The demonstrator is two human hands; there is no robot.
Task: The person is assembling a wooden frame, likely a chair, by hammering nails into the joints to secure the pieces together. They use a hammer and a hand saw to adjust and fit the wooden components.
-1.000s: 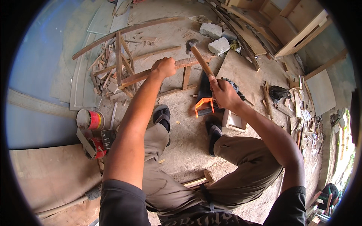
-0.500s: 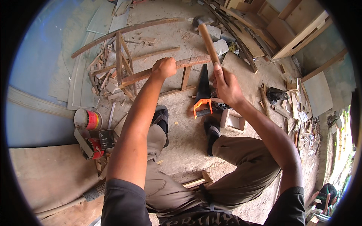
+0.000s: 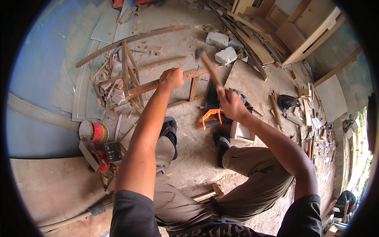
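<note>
My left hand (image 3: 172,78) is closed around the top rail of a wooden frame (image 3: 144,89). A thin nail (image 3: 198,68) stands up from that rail, to the right of my fist. In my right hand (image 3: 232,104) is a hammer (image 3: 211,70), gripped by its wooden handle. The hammer's dark head is raised, close to the nail in the picture; whether it touches cannot be made out. Below the hammer lies a handsaw (image 3: 212,118) with an orange handle, its dark blade partly covered by my right hand and the hammer.
Scrap wood (image 3: 117,94) is heaped behind the frame. Paint cans (image 3: 92,131) stand at the left. A small wooden box (image 3: 242,132) sits by my right foot. Concrete blocks (image 3: 226,56) and long planks (image 3: 252,43) lie at the back, near a wooden cabinet (image 3: 312,31).
The hammer has come down and to the left, its head now nearer the nail. My right hand has lowered with it. My left hand keeps its grip on the rail.
</note>
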